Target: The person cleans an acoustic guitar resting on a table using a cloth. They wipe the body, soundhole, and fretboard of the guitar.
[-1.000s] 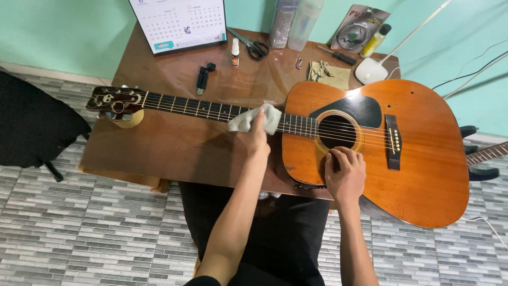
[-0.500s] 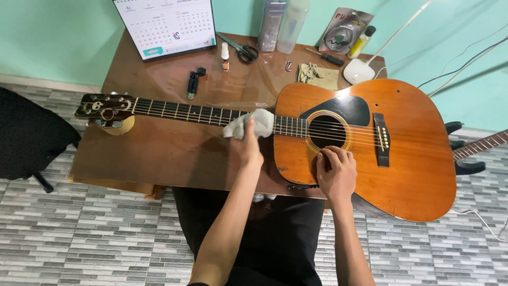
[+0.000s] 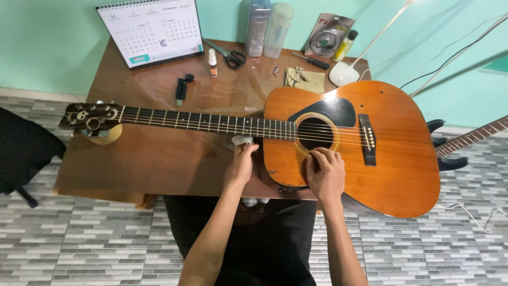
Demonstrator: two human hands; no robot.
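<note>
Head view looks down on an acoustic guitar point(image 3: 370, 159) lying flat, strings up, across a brown wooden counter point(image 3: 159, 164), its headstock point(image 3: 90, 119) to the left and its wide body hanging off the counter's right edge. The left hand point(image 3: 242, 164) sits on the near side of the neck, just where the neck meets the body, with its fingers point(image 3: 248, 150) clenched on a small white cloth point(image 3: 242, 140) that touches the fretboard's near edge. The right hand point(image 3: 324, 172) rests on the guitar's top just near of the sound hole point(image 3: 316, 133); its fingers are curled, tips pressed against the wood, grasping nothing that can be seen.

Along the far edge of the counter stand two tall clear plastic bottles point(image 3: 267, 27) side by side; what is in them cannot be told. Left of them leans a desk calendar point(image 3: 151, 32), with scissors point(image 3: 228, 55) and a small white dropper bottle point(image 3: 212, 57) between. A black clip-like tool point(image 3: 182, 89) lies nearer, far of the neck. To the right lie a flat packet point(image 3: 330, 34), a small yellow bottle point(image 3: 345, 45), a screwdriver point(image 3: 313, 61), a tan folded rag point(image 3: 304, 79) and a white lamp base point(image 3: 344, 73). A second guitar's neck point(image 3: 468, 139) shows at the right edge.
</note>
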